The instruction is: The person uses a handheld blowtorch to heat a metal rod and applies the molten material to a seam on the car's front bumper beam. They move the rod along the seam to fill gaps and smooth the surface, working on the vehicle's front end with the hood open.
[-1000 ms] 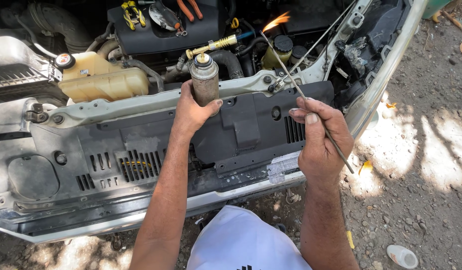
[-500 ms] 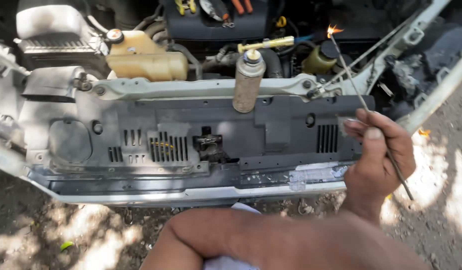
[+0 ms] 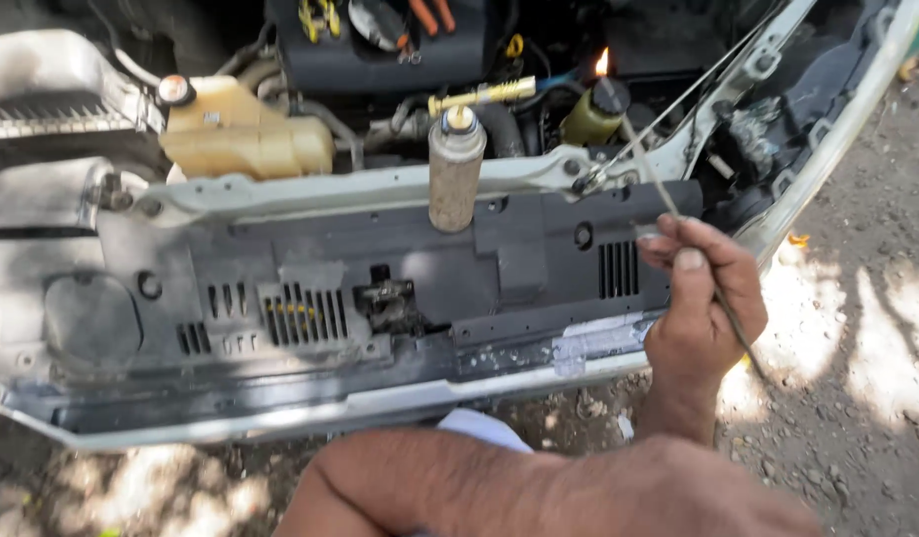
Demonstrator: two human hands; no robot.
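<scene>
The open engine bay of a white car (image 3: 380,189) fills the far side of the scene, its dark grey plastic front panel (image 3: 380,288) seen with grille slots and a pale patch of tape-like residue (image 3: 593,343) low on the right. A translucent yellowish coolant tank with an orange cap (image 3: 243,139) sits far left; no label can be made out on it. A rust-stained cylindrical gas torch canister (image 3: 453,169) is stood upright on the white crossbar, its brass nozzle (image 3: 479,96) pointed right, with no hand on it. A long thin metal rod (image 3: 668,199) is pinched in the fingers (image 3: 678,264) of the right hand (image 3: 700,298), which are clenched round its near part; a small flame (image 3: 602,63) burns at its far tip, above a black-capped olive reservoir (image 3: 590,114). The rod has thus been lit; nothing on the panel looks worked on yet. Only the left forearm (image 3: 539,492) shows across the near edge; the left hand lies out of view.
</scene>
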